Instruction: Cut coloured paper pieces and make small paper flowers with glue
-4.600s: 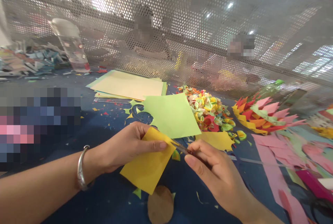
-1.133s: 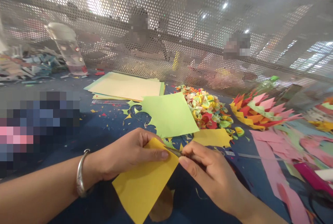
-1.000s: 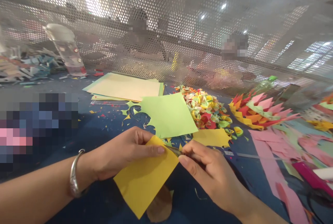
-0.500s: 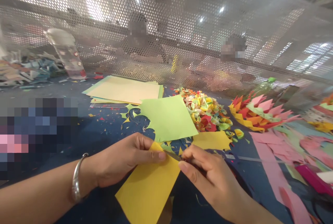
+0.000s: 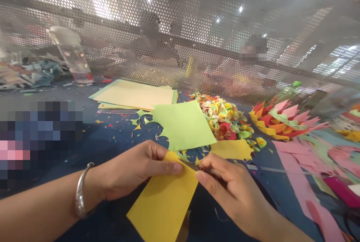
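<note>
My left hand (image 5: 135, 169) pinches the top edge of a yellow paper sheet (image 5: 163, 204), thumb on top, and holds it just above the dark blue table (image 5: 112, 144). My right hand (image 5: 227, 189) is closed round a small pair of scissors (image 5: 192, 165); only the blade tips show, and they meet the sheet's upper edge beside my left thumb. A metal bangle (image 5: 81, 191) sits on my left wrist. Just beyond the hands lies a light green sheet (image 5: 182, 124) with star-shaped holes cut along its left edge.
A stack of pale yellow sheets (image 5: 135, 94) lies further back. A heap of small folded paper flowers (image 5: 225, 116), spiky coloured cut-outs (image 5: 284, 120), pink strips (image 5: 298, 174) and a yellow offcut (image 5: 232, 149) lie to the right. A perforated metal screen (image 5: 197, 28) closes the back, with people behind it.
The yellow sheet has turned and slid a little in my left hand while the scissor tips kept working at its top edge. Both hands stayed in about the same place.
</note>
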Motion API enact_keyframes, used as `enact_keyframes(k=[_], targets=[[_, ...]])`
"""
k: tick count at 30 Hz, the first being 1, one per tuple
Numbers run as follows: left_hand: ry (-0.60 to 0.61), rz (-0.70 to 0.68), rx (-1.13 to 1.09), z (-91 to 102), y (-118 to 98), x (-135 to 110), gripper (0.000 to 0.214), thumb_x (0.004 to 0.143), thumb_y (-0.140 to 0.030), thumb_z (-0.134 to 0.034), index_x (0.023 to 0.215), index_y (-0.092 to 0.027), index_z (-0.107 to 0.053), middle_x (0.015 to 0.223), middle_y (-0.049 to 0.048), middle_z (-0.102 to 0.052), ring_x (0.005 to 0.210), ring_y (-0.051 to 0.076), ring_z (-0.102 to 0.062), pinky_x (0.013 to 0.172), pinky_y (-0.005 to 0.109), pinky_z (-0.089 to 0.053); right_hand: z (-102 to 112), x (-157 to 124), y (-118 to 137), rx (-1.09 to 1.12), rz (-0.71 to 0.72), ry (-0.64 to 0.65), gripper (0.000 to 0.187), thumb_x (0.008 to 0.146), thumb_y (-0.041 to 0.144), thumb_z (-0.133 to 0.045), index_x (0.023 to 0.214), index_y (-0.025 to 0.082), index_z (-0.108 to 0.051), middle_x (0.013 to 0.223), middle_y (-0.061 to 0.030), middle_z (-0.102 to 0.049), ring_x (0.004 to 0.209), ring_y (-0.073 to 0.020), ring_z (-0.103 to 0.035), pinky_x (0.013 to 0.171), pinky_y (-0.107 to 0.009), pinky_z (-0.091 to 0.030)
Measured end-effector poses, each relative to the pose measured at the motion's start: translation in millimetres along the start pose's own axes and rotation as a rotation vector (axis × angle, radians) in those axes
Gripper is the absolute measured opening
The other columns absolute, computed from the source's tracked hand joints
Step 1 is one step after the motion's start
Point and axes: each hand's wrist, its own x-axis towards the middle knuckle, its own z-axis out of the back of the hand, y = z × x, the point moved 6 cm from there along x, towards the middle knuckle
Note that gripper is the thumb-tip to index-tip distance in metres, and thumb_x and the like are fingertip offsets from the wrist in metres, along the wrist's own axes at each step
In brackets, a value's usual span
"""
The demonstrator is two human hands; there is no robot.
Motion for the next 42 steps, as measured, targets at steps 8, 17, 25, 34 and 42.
enact_keyframes(k=[8, 17, 25, 34, 42], targets=[[-0.015, 0.011, 0.000, -1.9, -0.1, 0.2, 0.024, 0.081, -0.037, -0.081, 0.088, -0.014, -0.084, 0.090, 0.0103, -0.083, 0.073, 0.018, -0.076, 0.069, 0.023, -0.058, -0.3, -0.8, -1.3, -0.020, 0.009, -0.006, 0.027, 0.103, 0.041, -0.050, 0.084, 0.022, -0.052, 0.062, 0.0080, -0.037, 0.054, -0.0105, -0.033, 0.051, -0.026, -0.029], [-0.035, -0.003, -0.046, -0.1, 0.6, 0.0, 0.022, 0.087, -0.035, -0.076, 0.085, -0.014, -0.083, 0.084, 0.0093, -0.082, 0.068, 0.016, -0.075, 0.065, 0.021, -0.058, 0.1, -0.2, -2.4, -0.044, 0.012, -0.030, 0.028, 0.102, 0.042, -0.051, 0.084, 0.021, -0.053, 0.061, 0.0077, -0.040, 0.054, -0.0104, -0.035, 0.052, -0.025, -0.030], [-0.052, 0.006, -0.060, -4.2, -0.1, -0.5, 0.021, 0.087, -0.032, -0.075, 0.085, -0.013, -0.083, 0.081, 0.0109, -0.082, 0.066, 0.017, -0.075, 0.063, 0.020, -0.057, -1.4, 1.3, -3.7, -0.056, -0.006, -0.037, 0.030, 0.102, 0.045, -0.050, 0.084, 0.021, -0.054, 0.061, 0.0073, -0.040, 0.055, -0.0111, -0.034, 0.052, -0.026, -0.030], [-0.025, 0.011, -0.055, -2.7, 3.9, 2.3, 0.022, 0.088, -0.033, -0.075, 0.086, -0.012, -0.082, 0.084, 0.0117, -0.082, 0.067, 0.017, -0.076, 0.063, 0.021, -0.058, -1.3, -0.4, -4.6, -0.051, -0.010, -0.027, 0.030, 0.102, 0.045, -0.051, 0.083, 0.021, -0.053, 0.061, 0.0077, -0.038, 0.054, -0.0109, -0.033, 0.052, -0.026, -0.030], [-0.005, 0.016, -0.042, -4.4, 4.2, 0.5, 0.021, 0.087, -0.033, -0.076, 0.084, -0.014, -0.083, 0.087, 0.0099, -0.083, 0.068, 0.015, -0.076, 0.065, 0.020, -0.059, -1.1, 0.2, -1.6, -0.055, 0.016, -0.039, 0.029, 0.102, 0.043, -0.052, 0.081, 0.022, -0.052, 0.060, 0.0083, -0.035, 0.053, -0.0106, -0.031, 0.050, -0.026, -0.027]])
